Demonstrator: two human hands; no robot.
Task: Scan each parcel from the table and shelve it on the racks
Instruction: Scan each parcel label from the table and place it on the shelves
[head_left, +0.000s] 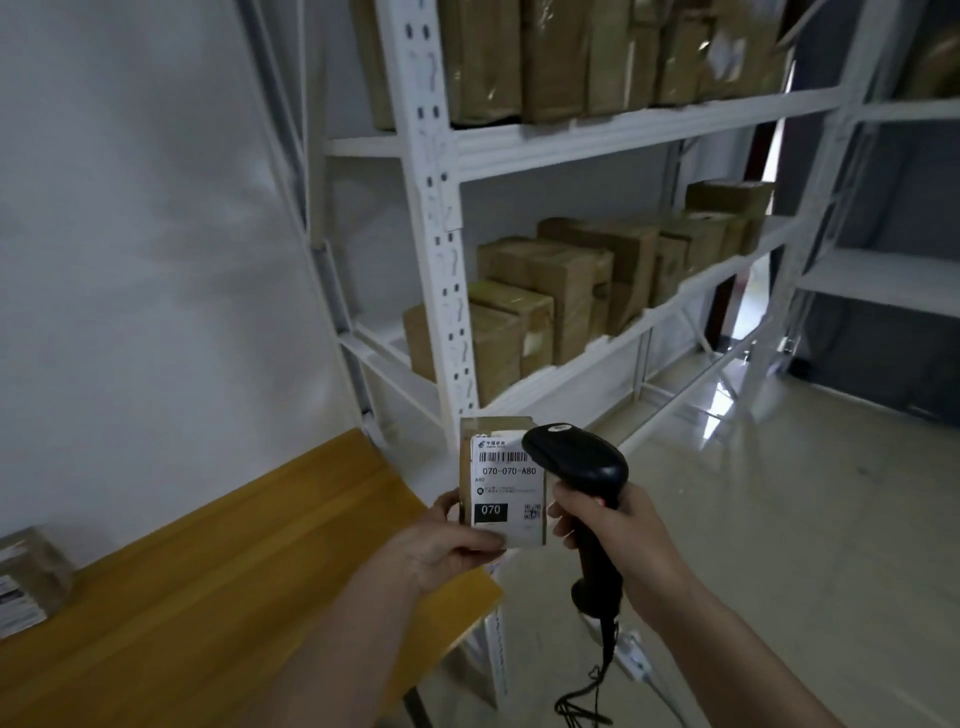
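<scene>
My left hand (451, 545) grips a small brown parcel (501, 483) by its lower left corner, upright, its white shipping label with a barcode facing me. My right hand (610, 530) holds a black handheld scanner (576, 462) by the grip; the scanner head sits just right of the parcel's top, close to the barcode. Its coiled cable hangs down toward the floor. The white metal rack (436, 218) stands straight ahead, with several brown parcels (550, 306) on its middle shelf and more on the shelf above.
A wooden table (218, 587) runs along the white wall at lower left, with another labelled parcel (26, 582) at its left edge. A second rack (883, 280) stands at the right. A white power strip (636, 660) lies on the glossy floor.
</scene>
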